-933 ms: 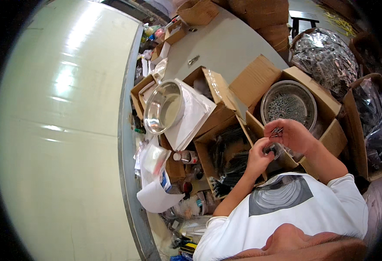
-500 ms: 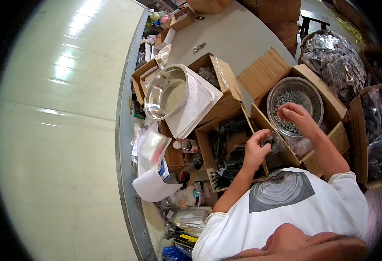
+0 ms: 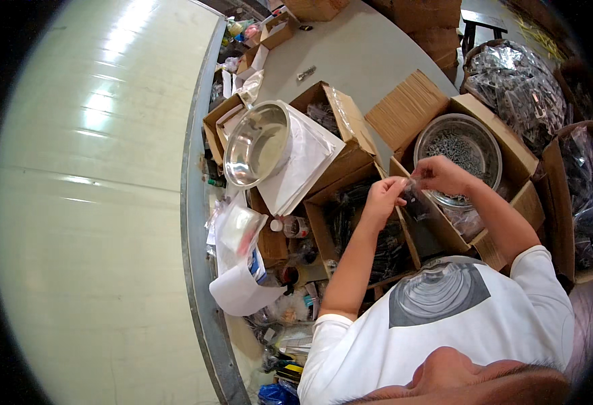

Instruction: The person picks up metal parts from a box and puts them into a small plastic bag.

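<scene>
My left hand (image 3: 383, 198) and my right hand (image 3: 443, 175) meet above the edge of a cardboard box. Between them hangs a small clear plastic bag (image 3: 414, 196), its top pinched by the closed fingers of both hands. What the bag holds is too small to make out. Just behind my right hand is a round metal bowl (image 3: 491, 143) set in an open box (image 3: 527, 156). Many small grey screws (image 3: 455, 146) lie in the bowl. Below my left hand, an open carton (image 3: 321, 214) holds dark, thin pieces in bundles.
An empty steel bowl (image 3: 235, 148) rests on white sheets (image 3: 308, 158) left of the cartons. A bottle (image 3: 295, 227) stands near. On the right are a heap of clear-bagged parts (image 3: 516, 91) and another filled box (image 3: 561, 223). A long wall (image 3: 100, 236) runs along the left.
My right hand has come from over the screws to my left hand, and now grips the bag too. My left hand has risen slightly and moved left with the bag.
</scene>
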The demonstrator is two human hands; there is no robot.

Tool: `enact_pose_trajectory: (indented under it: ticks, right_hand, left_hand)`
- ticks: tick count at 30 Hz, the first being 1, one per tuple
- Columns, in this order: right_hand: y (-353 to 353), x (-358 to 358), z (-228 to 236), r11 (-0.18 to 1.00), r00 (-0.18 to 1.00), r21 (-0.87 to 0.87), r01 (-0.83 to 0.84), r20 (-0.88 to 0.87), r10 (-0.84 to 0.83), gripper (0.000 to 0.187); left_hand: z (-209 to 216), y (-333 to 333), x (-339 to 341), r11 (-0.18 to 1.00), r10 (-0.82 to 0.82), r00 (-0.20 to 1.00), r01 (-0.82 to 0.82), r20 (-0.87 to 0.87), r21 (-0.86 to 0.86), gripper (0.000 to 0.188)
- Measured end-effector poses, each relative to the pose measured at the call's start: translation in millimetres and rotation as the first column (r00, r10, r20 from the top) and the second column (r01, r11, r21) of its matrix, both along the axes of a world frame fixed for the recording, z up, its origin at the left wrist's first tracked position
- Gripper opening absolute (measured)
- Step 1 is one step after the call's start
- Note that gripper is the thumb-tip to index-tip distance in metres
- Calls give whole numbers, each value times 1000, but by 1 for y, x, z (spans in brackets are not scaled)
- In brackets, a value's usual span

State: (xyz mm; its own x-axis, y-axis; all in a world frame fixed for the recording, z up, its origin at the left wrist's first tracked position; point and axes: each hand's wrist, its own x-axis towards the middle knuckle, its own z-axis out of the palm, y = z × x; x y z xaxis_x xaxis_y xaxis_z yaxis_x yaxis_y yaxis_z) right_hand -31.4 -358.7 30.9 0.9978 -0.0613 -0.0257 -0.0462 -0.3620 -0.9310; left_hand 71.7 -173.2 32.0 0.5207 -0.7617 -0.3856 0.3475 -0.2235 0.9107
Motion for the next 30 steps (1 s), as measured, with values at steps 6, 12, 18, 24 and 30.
enact_pose_trajectory:
  ticks: [6, 12, 18, 24, 30]
  right_hand:
    - [-26, -1, -37, 773, 983, 607, 184, -103, -153, 16]
    - [-30, -15, -7, 429, 953, 873, 233, -116, -281, 12]
    - [-38, -33, 10, 312, 916, 913, 263, -135, -378, 10]
    - [-23, -42, 37, 329, 937, 930, 162, -41, -346, 10]
    - [-20, -50, 45, 326, 941, 942, 77, 39, -336, 10]
  left_hand:
    - [-6, -22, 10, 983, -167, 956, 179, 242, -30, 64]
    - [-28, -27, -7, 961, -227, 974, 221, -17, -168, 60]
    - [-10, -11, -43, 950, -216, 968, 179, -126, -258, 40]
    - [1, -4, -72, 947, -28, 947, -78, -321, -311, 35]
    - [32, 2, -89, 958, 6, 993, -40, -119, -284, 37]
